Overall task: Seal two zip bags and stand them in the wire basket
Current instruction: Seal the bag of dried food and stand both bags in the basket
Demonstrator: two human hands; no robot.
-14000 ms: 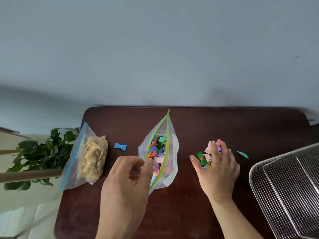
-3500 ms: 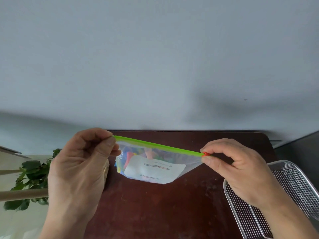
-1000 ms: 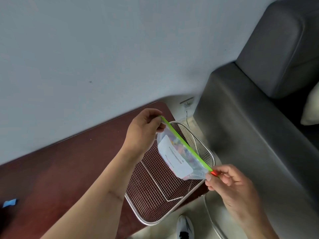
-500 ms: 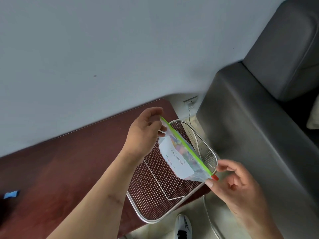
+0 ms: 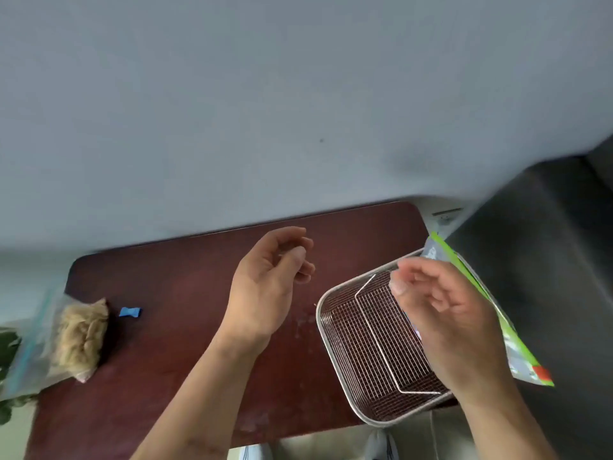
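The zip bag with the green strip and red slider [image 5: 512, 351] stands along the right side of the wire basket [image 5: 345, 346], partly hidden behind my right hand [image 5: 441, 313]. That hand hovers over the basket with loosely curled fingers and holds nothing. My left hand [image 5: 268, 280] hangs above the table's middle, fingers loosely curled, empty too. The second zip bag [image 5: 63, 343], with a blue strip and pale chips inside, lies at the table's left edge.
A dark brown table [image 5: 185, 287] stands against a grey wall. A small blue piece [image 5: 130, 312] lies near the chip bag. A dark grey sofa [image 5: 547, 260] stands right of the basket. Green leaves [image 5: 6, 346] show at the far left.
Both hands let go of the green-strip bag, which now stands in the basket. My left hand drew back over the table and the view swung left.
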